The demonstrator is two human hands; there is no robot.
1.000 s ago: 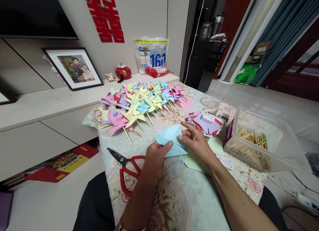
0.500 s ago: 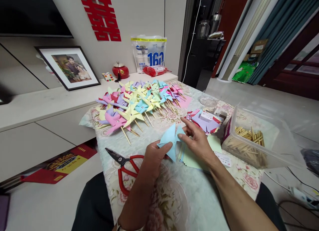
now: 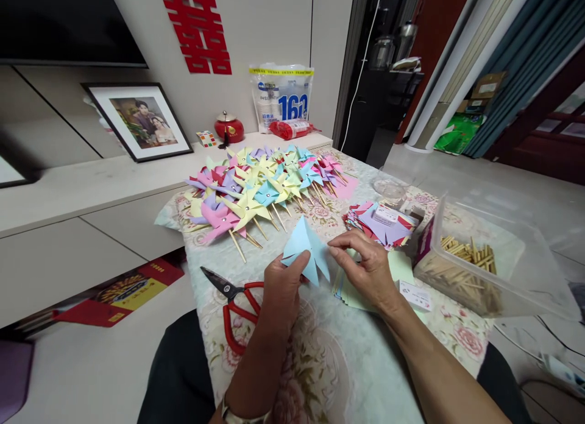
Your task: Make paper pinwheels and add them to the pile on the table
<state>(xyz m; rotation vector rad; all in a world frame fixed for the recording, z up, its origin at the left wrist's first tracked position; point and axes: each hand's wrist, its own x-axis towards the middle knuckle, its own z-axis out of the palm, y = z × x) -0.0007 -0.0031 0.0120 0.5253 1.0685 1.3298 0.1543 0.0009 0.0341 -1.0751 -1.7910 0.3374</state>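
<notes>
A light blue paper pinwheel blank (image 3: 307, 244), cut into flaps, is gripped in my left hand (image 3: 284, 284), the thumb pressed on its face. My right hand (image 3: 363, 262) has thumb and forefinger closed together at the right corner of that paper. Beneath the right hand lies a stack of pale green and blue paper sheets (image 3: 400, 267), partly covered by it. Scissors with red handles (image 3: 235, 293) rest beside my left forearm, blades apart. Beyond the hands are several finished pinwheels (image 3: 267, 194) on sticks, in pink, yellow, blue and purple.
At right stands a clear plastic box (image 3: 461, 284) of short wooden sticks (image 3: 470, 253). Cut coloured papers (image 3: 379, 226) with a small white box (image 3: 385, 215) lie near it, and another small box (image 3: 415, 295) sits closer. A flowered cloth (image 3: 361, 363) covers the table.
The blue paper has turned in my left hand, with its point now facing up. My right thumb has come off the paper's face, and the right fingers have closed at its right corner.
</notes>
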